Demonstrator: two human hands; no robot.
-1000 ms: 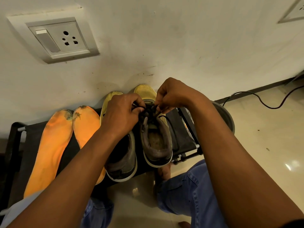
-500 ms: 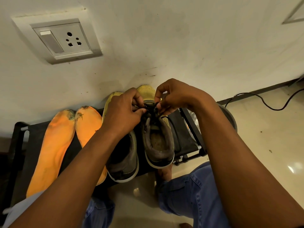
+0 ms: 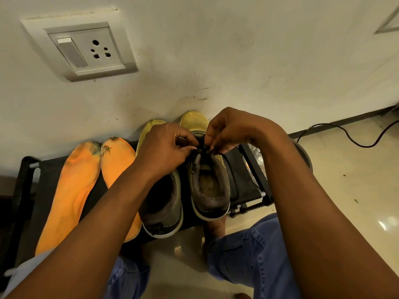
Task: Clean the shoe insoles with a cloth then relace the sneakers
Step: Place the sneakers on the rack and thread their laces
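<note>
Nearest, blue-jeaned knees (image 3: 244, 251) frame the near edge of a low black rack (image 3: 246, 182) set against the wall. On it, at left, two orange insoles (image 3: 71, 190) lie side by side, toes dirty; the right one's heel is hidden under the left forearm. Right of them stand two yellow sneakers, heels near: the left sneaker (image 3: 162, 208) partly covered by the left hand (image 3: 164, 149), the right sneaker (image 3: 210, 186) open to view. Both hands meet over its tongue, the right hand (image 3: 228, 130) opposite; each has fingers curled, pinching the black lace (image 3: 201, 147), whose path among the fingers is hard to make out. Farther, a wall socket (image 3: 86, 50).
</note>
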